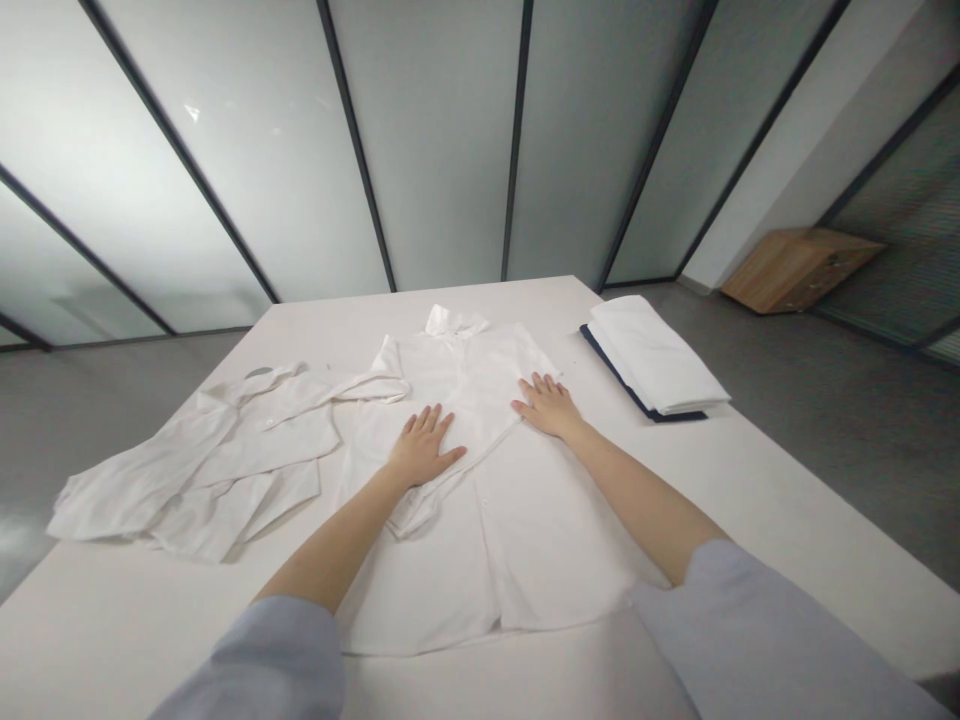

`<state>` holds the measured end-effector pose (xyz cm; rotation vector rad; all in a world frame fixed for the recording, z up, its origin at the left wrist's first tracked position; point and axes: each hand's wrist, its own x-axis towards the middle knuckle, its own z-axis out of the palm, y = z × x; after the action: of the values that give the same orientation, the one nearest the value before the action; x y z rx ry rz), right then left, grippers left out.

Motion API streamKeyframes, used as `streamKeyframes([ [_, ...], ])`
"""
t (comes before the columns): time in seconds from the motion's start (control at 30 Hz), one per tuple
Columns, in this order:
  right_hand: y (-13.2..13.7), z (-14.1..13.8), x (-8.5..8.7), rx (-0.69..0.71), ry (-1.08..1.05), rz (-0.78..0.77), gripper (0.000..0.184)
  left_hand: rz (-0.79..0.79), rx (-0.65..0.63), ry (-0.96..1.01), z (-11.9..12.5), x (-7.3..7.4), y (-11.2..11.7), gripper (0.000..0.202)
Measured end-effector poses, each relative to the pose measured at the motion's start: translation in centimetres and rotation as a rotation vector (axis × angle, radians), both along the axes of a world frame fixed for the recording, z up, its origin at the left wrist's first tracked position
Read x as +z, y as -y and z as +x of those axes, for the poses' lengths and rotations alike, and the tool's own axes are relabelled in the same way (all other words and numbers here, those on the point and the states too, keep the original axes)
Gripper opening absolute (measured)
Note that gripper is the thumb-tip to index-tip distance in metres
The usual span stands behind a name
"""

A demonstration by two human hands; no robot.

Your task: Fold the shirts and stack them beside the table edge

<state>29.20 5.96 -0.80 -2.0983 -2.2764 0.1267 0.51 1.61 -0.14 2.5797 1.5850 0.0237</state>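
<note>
A sideways drag by the left hand [424, 447] or right hand [550, 405], both flat with fingers spread, could rumple the white collared cloth shirt [559, 530] beneath them, crowded leftward by a crumpled white fabric garment [184, 460], while folded white cloth [656, 355] lies right of the right hand.

White collared shirt [499, 500], spread flat; one sleeve [421, 510] diagonally across the front
</note>
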Motion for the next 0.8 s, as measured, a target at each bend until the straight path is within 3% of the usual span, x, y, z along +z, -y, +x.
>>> streamKeyframes([
  [0.37,-0.3,1.2,-0.7,0.029,-0.056,0.034,0.055,0.007,-0.014,0.055,-0.4,0.2,0.2,0.073],
  [0.8,0.2,1.0,-0.4,0.007,-0.080,0.037,0.051,0.001,-0.016,0.115,-0.9,-0.3,0.0,0.068],
])
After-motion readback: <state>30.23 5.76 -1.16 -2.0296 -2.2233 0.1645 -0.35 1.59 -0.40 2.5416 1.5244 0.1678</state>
